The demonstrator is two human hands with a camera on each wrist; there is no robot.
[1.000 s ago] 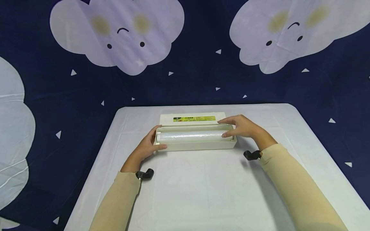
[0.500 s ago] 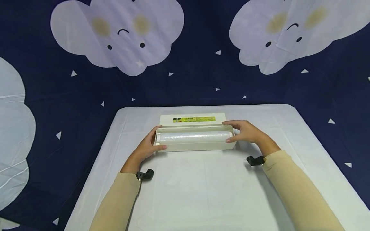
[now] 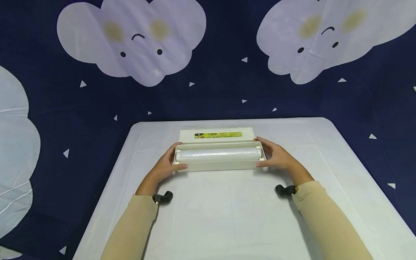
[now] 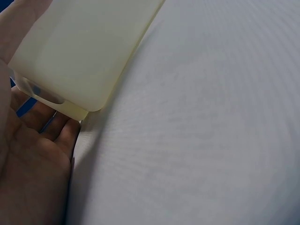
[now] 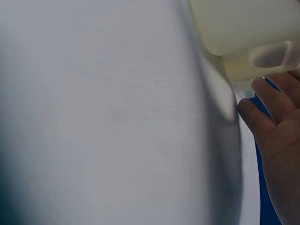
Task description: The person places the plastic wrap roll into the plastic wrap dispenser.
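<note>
A cream cling film box lies lengthwise on the table, its lid swung back behind it. Inside rests a clear, shiny roll of cling film. My left hand grips the box's left end, thumb on the front wall and fingers toward the back. At the right end, my right hand holds the box likewise, thumb on the front corner. Both wrist views show the box's end with a cut-out slot, the fingers close beside it on the left and the fingers on the right.
A yellow-green label is stuck on the lid. White cloth covers the table. Behind and around hangs dark blue fabric printed with clouds and small triangles. Each wrist wears a small black camera.
My right hand has moved from over the roll and lid edge outward and down to the box's right end. The left hand and the box stay in place.
</note>
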